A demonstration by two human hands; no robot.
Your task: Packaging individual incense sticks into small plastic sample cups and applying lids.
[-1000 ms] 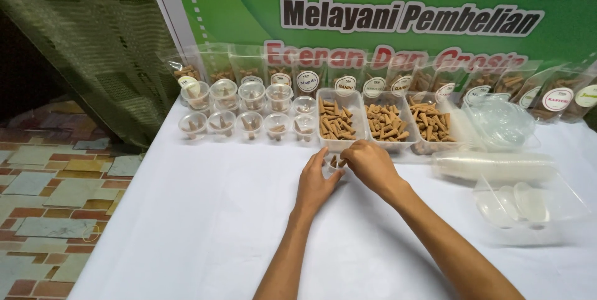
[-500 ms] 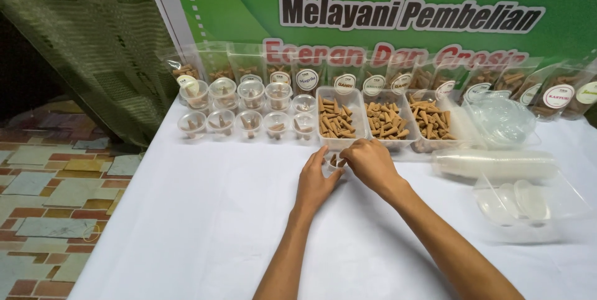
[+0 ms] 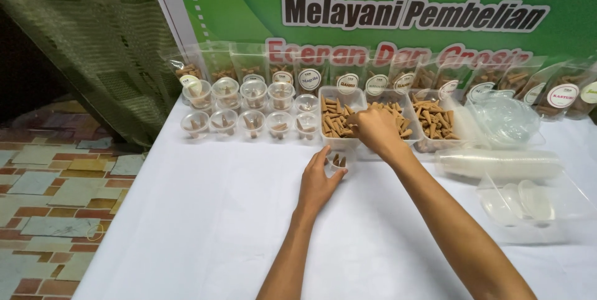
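Observation:
My left hand cups a small clear plastic cup that stands on the white tablecloth and holds a few brown incense cones. My right hand reaches over the leftmost clear tray of brown cones, fingers bent down at its right edge; whether it grips a cone is hidden. Two more trays of cones, the middle one and the right one, lie beside it.
Two rows of small lidded cups with cones stand at the left. Labelled bags of cones lean on a green banner. A stack of empty cups, a bag of lids and a clear box lie at the right.
My right hand has left the small cup and moved up and back to the leftmost tray. My left hand stays on the cup.

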